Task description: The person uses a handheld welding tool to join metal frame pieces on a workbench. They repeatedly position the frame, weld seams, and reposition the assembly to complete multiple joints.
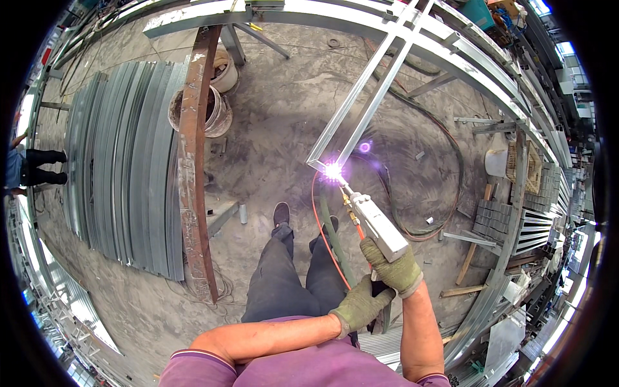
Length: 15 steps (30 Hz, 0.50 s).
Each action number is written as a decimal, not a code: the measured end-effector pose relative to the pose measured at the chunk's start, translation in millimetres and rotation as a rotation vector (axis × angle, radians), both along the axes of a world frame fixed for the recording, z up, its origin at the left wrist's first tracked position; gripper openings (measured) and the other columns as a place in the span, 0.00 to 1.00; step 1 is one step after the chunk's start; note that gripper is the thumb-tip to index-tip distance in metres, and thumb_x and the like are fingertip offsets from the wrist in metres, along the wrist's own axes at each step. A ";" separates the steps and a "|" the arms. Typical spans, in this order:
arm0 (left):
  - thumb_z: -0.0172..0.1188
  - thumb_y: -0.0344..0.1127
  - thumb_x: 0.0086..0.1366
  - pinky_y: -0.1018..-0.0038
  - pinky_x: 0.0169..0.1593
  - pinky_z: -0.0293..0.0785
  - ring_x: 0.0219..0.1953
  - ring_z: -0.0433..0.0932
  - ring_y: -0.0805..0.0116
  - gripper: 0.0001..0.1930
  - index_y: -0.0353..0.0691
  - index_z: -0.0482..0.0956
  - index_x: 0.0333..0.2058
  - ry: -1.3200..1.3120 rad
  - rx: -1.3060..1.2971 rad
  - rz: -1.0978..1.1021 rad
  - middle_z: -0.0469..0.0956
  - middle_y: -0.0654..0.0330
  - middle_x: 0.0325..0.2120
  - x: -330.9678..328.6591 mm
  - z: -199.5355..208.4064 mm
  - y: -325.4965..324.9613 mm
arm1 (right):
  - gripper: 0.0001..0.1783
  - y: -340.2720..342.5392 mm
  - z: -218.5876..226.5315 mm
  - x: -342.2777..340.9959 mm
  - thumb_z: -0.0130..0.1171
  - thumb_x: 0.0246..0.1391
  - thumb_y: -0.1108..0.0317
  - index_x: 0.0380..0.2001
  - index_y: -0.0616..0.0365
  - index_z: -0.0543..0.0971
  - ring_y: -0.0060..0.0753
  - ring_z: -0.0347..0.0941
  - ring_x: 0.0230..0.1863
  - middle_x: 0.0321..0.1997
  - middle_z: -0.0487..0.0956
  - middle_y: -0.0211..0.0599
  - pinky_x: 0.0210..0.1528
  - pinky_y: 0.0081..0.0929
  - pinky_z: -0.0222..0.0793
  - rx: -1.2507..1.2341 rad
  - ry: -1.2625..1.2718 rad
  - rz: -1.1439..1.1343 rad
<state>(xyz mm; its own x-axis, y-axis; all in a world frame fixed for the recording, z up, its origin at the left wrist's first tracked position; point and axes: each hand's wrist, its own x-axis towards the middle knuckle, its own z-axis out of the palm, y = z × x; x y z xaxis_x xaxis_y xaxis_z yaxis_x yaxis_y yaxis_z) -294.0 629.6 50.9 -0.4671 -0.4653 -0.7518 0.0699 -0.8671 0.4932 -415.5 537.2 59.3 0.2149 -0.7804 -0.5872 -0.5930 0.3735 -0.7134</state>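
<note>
A white welding gun (379,226) with brass fittings points up and to the left. At its tip a bright violet-white glare (333,171) hides the contact with the end of a narrow metal frame (353,131). My right hand (396,266), in an olive glove, is closed round the rear of the gun. Just below and left of it, my left hand (362,304), gloved alike, is wrapped round the gun's black lower end, where the hoses meet it; its fingertips are partly hidden. An orange hose (334,250) and a thicker green hose (335,235) run beside the gun.
A rusty beam (193,142) stands left of my legs, beside a stack of metal profiles (129,161) and buckets (219,116). A long steel rail (309,26) crosses the far side. Hoses (459,187) loop over the floor at right, near stacked tubes (493,219). Another person (42,166) stands far left.
</note>
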 end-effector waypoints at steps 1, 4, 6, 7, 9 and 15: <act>0.64 0.48 0.76 0.67 0.45 0.83 0.41 0.86 0.66 0.27 0.27 0.72 0.58 0.005 0.002 -0.002 0.85 0.51 0.43 0.4 0.4 -0.5 | 0.18 0.1 0.7 0.3 0.74 0.64 0.61 0.54 0.54 0.88 0.33 0.89 0.44 0.44 0.91 0.38 0.44 0.34 0.83 0.018 0.002 -0.011; 0.65 0.48 0.76 0.67 0.46 0.83 0.41 0.85 0.66 0.27 0.28 0.72 0.58 0.009 0.005 -0.013 0.85 0.52 0.43 0.4 0.2 -0.6 | 0.17 -0.2 4.0 3.5 0.73 0.64 0.62 0.54 0.53 0.88 0.35 0.89 0.43 0.44 0.91 0.38 0.43 0.34 0.83 -0.015 -0.009 -0.020; 0.65 0.47 0.76 0.67 0.46 0.82 0.41 0.85 0.66 0.27 0.28 0.73 0.58 0.000 0.004 -0.024 0.85 0.51 0.43 -1.0 -1.8 1.3 | 0.17 -0.5 4.6 3.9 0.73 0.65 0.62 0.54 0.52 0.88 0.36 0.89 0.43 0.43 0.90 0.38 0.43 0.34 0.83 -0.060 -0.005 0.016; 0.65 0.47 0.76 0.67 0.46 0.82 0.42 0.85 0.66 0.27 0.28 0.73 0.58 0.001 0.005 -0.021 0.85 0.51 0.43 -1.2 -1.7 1.8 | 0.17 -0.4 4.6 3.6 0.73 0.65 0.62 0.54 0.52 0.88 0.37 0.89 0.43 0.43 0.90 0.38 0.43 0.34 0.83 -0.080 -0.004 0.035; 0.65 0.47 0.76 0.67 0.47 0.82 0.42 0.85 0.66 0.26 0.28 0.73 0.58 0.003 0.007 -0.015 0.85 0.51 0.43 -1.5 -1.0 2.3 | 0.16 0.4 3.0 1.6 0.72 0.65 0.61 0.54 0.51 0.89 0.37 0.89 0.42 0.42 0.90 0.38 0.42 0.35 0.83 -0.118 -0.001 0.075; 0.65 0.47 0.76 0.67 0.48 0.82 0.43 0.85 0.66 0.27 0.28 0.73 0.59 0.007 0.028 -0.027 0.85 0.52 0.43 -6.3 -8.5 9.8 | 0.15 2.6 -0.1 0.3 0.72 0.65 0.61 0.53 0.51 0.89 0.34 0.89 0.39 0.40 0.90 0.37 0.40 0.34 0.82 -0.158 0.003 0.075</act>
